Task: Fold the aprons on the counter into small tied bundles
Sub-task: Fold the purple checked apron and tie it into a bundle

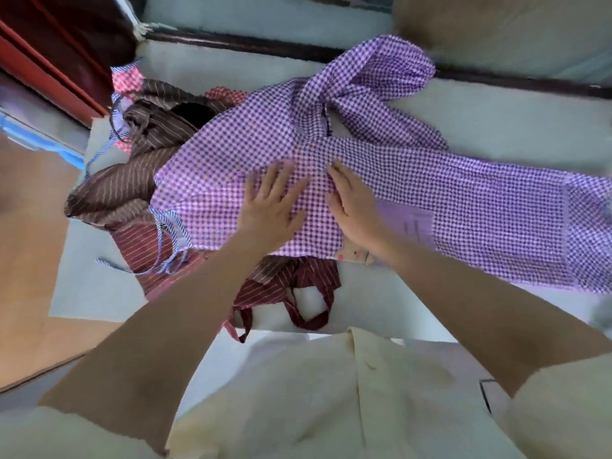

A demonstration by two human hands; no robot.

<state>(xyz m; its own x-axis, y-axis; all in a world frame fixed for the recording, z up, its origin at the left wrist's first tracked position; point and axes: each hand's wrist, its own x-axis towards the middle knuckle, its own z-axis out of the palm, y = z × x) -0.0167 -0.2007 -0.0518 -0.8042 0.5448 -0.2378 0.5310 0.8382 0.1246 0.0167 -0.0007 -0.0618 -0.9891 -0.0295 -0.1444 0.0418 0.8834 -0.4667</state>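
Across the pale tabletop [496, 127], the purple checked apron [480, 207] lies spread out, its long axis running left to right and its straps bunched at the far side. The 2 grips are released: the left grip [275, 207] and the right grip [354, 207] press flat on its middle, side by side, fingers straight, grasping nothing. The longer stretch of cloth trails rightward, nearer the right grip, while the left edge overlaps a heap of other aprons [132, 193].
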